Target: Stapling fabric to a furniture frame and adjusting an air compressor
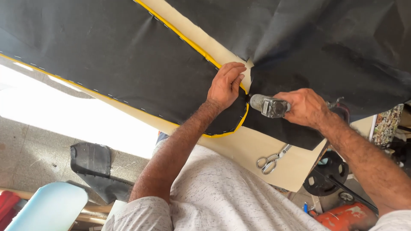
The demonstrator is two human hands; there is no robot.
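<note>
Black fabric (pixel 128 60): a wide sheet stretched over a pale board (pixel 248 149), with yellow piping (pixel 188 42) running along its stitched edge; it fills the upper part of the head view.

Staple gun (pixel 269 105): grey metal body, its nose pressed where the fabric folds at the rounded corner, just beside the left thumb.

Right hand (pixel 306 107): clenched round the staple gun's grip, wrist level, arm coming in from the right.

Left hand (pixel 227 85): flat and spread, fingers released, pressing the fabric down right at the piping, touching nothing else.

Done so far: a row of pale staples or stitch marks shows along the long yellow edge at left, and round the curve below the left hand, so I judge that stretch is already fixed.

Left to do: the fabric at upper right lies in loose pleats gathered toward the corner, and a lower flap hangs unfixed past the tool; that side looks untouched.

Scissors (pixel 272 159): lying open on the bare board, near the person's chest, well apart from both hands.

Counter edge: the board juts over the floor (pixel 38 149); a dark rubber piece (pixel 92 160) lies below.

Other bits: an orange machine (pixel 346 216) and a black reel (pixel 327 173) at lower right.
</note>
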